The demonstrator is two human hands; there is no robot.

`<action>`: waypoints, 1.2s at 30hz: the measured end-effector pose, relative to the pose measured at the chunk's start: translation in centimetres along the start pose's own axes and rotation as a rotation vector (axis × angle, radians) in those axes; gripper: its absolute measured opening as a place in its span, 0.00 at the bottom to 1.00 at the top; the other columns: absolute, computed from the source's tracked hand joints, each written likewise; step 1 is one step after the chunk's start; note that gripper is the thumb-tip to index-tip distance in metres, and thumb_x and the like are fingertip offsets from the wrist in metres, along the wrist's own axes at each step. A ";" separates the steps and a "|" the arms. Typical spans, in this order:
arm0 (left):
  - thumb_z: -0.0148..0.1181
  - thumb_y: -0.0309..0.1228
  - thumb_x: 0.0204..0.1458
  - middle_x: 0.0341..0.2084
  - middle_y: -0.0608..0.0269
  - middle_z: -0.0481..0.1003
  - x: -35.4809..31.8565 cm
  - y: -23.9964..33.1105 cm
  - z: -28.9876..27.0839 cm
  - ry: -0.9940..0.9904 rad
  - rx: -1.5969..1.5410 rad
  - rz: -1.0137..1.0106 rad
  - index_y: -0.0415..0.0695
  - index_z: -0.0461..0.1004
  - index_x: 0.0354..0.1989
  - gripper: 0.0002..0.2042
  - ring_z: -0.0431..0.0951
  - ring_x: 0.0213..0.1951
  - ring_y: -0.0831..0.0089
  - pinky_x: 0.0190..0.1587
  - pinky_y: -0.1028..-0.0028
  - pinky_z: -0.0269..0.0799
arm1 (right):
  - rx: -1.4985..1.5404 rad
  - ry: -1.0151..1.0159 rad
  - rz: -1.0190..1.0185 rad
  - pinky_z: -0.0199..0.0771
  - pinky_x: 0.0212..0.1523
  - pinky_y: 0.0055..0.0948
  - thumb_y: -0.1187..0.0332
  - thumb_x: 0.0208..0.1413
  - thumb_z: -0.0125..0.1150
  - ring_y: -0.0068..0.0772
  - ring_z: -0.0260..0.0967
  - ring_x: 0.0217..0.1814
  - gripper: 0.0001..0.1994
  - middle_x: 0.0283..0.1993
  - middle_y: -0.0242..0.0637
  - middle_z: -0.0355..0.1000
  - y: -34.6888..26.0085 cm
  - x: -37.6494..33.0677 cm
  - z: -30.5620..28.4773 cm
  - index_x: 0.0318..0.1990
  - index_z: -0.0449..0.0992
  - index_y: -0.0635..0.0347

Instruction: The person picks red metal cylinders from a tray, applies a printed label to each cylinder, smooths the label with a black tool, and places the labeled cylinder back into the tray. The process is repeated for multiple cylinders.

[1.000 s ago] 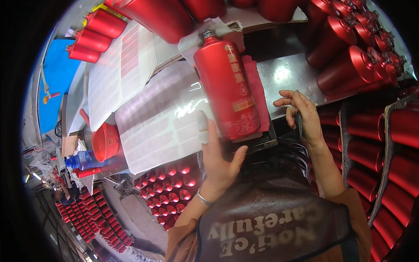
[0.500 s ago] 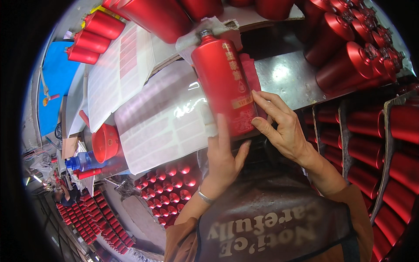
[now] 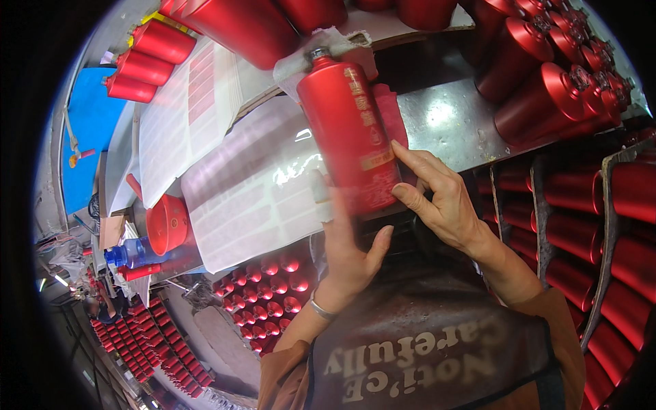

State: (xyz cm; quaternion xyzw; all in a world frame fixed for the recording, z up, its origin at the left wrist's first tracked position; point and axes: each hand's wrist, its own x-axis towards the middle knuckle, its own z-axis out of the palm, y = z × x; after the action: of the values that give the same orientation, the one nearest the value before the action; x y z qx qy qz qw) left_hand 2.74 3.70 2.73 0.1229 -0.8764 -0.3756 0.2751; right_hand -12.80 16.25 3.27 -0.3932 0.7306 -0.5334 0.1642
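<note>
A red bottle (image 3: 345,137) with gold lettering and a dark metal neck lies tilted on the bench, its neck pointing away from me and resting on a whitish cloth (image 3: 290,74). My right hand (image 3: 441,198) is at its lower right side, index fingertip and thumb against the edge. By the lower left side is my left hand (image 3: 345,249), fingers stretched out and smeared by motion, thumb apart. Something small and white shows at those fingers; I cannot tell what it is. Glossy label sheets (image 3: 253,198) lie left of the bottle.
Red bottles stand in a group (image 3: 547,102) at the far right; others lie in a rack (image 3: 574,219) below. A red dipper (image 3: 166,225) and a blue plastic bottle (image 3: 133,253) sit at the left. More label sheets (image 3: 181,116) lie farther back.
My left hand's fingers have shifted slightly left, off the bottle's lower face, and blurred. The bottle and my right hand have barely moved.
</note>
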 end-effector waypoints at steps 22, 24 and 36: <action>0.71 0.26 0.49 0.73 0.33 0.48 2.1 1.4 -2.4 -0.133 0.168 0.007 0.34 0.47 0.74 0.46 0.51 0.73 0.41 0.72 0.57 0.52 | 0.402 0.076 0.466 0.72 0.33 0.18 0.58 0.70 0.53 0.17 0.70 0.28 0.22 0.48 0.38 0.77 0.9 1.5 -2.3 0.61 0.72 0.68; 0.71 0.27 0.49 0.73 0.35 0.48 2.8 1.4 -2.5 -0.053 0.098 0.024 0.34 0.49 0.74 0.46 0.50 0.74 0.44 0.72 0.57 0.51 | 0.755 0.340 0.586 0.73 0.34 0.18 0.55 0.72 0.46 0.16 0.71 0.31 0.24 0.45 0.38 0.78 0.4 2.2 -2.9 0.58 0.72 0.69; 0.75 0.25 0.39 0.69 0.33 0.57 4.9 0.2 -1.7 -0.049 0.274 0.040 0.37 0.54 0.73 0.49 0.62 0.67 0.38 0.64 0.56 0.65 | 0.228 0.161 0.194 0.75 0.43 0.22 0.71 0.61 0.63 0.21 0.74 0.40 0.17 0.38 0.36 0.78 -1.2 0.2 -0.8 0.55 0.72 0.67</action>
State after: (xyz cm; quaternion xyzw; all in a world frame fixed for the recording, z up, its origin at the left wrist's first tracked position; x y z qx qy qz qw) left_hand -0.27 0.83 5.75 0.1325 -0.9283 -0.2498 0.2416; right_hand -12.96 16.44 4.71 -0.2556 0.7108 -0.6242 0.1995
